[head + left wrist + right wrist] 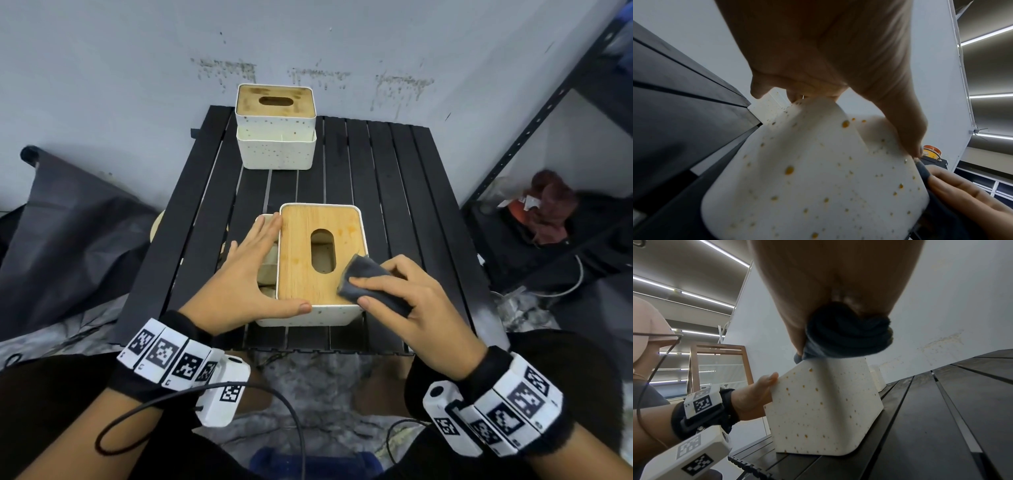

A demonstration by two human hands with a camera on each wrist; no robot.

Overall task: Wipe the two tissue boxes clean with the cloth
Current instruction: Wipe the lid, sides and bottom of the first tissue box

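The near tissue box (301,246) is white with orange specks and a bamboo lid with an oval slot; it stands at the table's front. My left hand (250,270) lies flat against its left side, fingers straight, thumb along the near edge. My right hand (407,298) grips a folded dark grey cloth (370,281) and presses it on the lid's near right corner. The speckled wall of the near tissue box (818,186) fills the left wrist view, and the right wrist view shows the cloth (846,332) bunched on top of the box (824,410). The far tissue box (275,126), stained on its lid, stands at the back.
Both boxes stand on a black slatted table (394,192) against a stained grey wall. A black metal shelf (534,137) rises at the right, with dark bags and red cloth under it. A black bag (68,219) lies at the left.
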